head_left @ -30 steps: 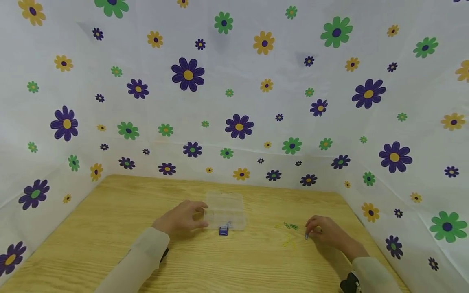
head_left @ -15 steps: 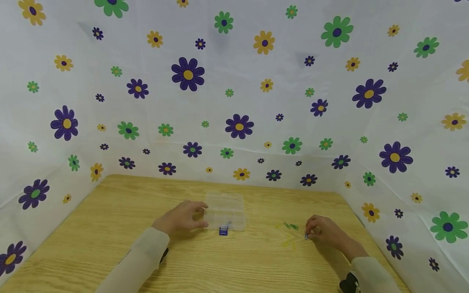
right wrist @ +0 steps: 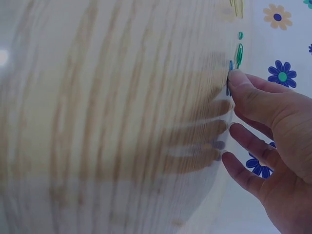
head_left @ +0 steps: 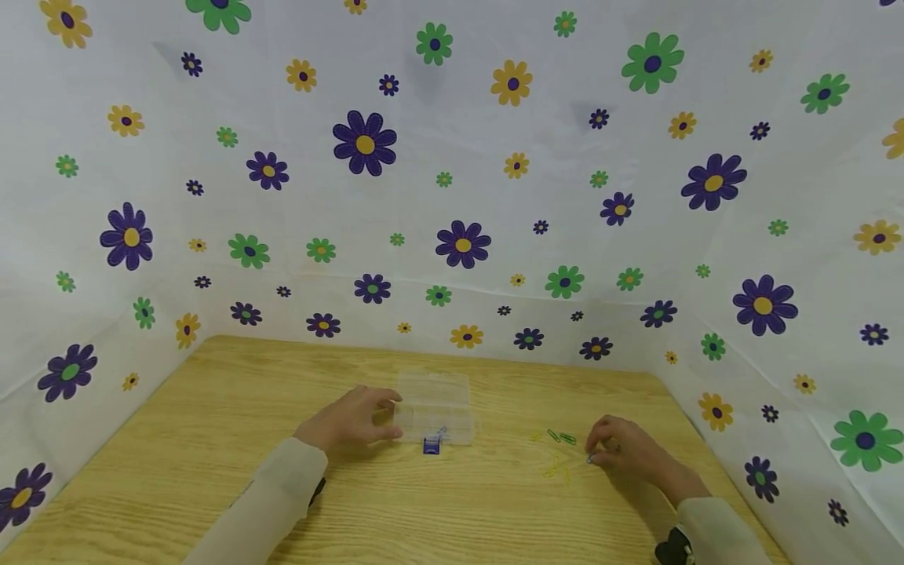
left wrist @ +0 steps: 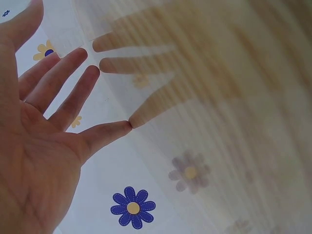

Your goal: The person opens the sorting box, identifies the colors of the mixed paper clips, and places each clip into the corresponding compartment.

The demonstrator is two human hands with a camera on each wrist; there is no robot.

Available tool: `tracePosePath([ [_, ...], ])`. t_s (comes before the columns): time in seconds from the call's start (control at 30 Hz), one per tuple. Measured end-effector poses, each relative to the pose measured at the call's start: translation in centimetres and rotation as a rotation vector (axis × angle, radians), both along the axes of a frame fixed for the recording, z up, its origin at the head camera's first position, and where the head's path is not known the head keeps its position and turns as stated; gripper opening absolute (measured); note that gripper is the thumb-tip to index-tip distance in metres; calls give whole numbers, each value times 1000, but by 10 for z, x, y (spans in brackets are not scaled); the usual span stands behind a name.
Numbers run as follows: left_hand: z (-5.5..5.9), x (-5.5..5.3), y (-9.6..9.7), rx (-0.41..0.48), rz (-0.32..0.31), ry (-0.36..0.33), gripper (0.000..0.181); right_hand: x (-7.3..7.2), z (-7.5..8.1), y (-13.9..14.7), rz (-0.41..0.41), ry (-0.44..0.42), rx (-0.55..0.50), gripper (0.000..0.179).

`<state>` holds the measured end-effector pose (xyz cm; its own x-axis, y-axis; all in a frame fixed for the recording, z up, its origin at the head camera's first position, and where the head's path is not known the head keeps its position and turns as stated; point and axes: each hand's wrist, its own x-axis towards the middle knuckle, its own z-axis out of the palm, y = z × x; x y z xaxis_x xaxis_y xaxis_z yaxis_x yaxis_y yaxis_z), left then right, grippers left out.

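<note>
A clear plastic box stands on the wooden table with its lid laid back, and a blue latch at its front. Inside it, near the latch, lie some small blue pieces, too small to make out. My left hand is at the box's left side with fingers spread; whether it touches the box I cannot tell. In the left wrist view its thumb and fingers are extended. On the right, my right hand pinches a blue paper clip between thumb and index finger, just at the tabletop, with the other fingers loosely extended.
Green paper clips and several yellow paper clips lie left of my right hand. A white flower-patterned sheet encloses the wooden table at the back and both sides.
The blue paper clip has turned slightly in my right fingers, and less of it shows. My left hand and the box have stayed in place.
</note>
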<state>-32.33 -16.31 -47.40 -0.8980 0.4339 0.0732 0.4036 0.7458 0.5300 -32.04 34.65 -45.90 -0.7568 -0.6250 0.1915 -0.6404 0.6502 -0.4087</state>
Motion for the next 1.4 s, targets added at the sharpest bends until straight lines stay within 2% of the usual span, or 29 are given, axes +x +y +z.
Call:
tracePosePath([
  [0.23,1,1,0,4,-2,5,62,-4,-6,3,57,93,3,13],
  [0.53,-1,0,-2,9,-13,11,62,-3,-5,-4,-6,35,80,15],
  [0.73,-1,0,-3,12,-25,6,65,0,-6,-8,-52,69,135,19],
  [0.9,-2,-1,-3,14,-46,27,66,-2,-5,-9,-8,112,80,20],
  [1.03,-3,-2,-3,7,-34,20,66,-4,-3,-12,65,137,-13,16],
  [1.1,-2,-1,-2,5,-22,7,66,-5,0,-16,80,143,-28,14],
  [1.23,-1,-1,-2,-6,-24,12,65,-8,7,-28,45,153,1,12],
  [1.4,-1,-1,-3,0,-36,18,64,-12,12,-44,6,124,30,13],
])
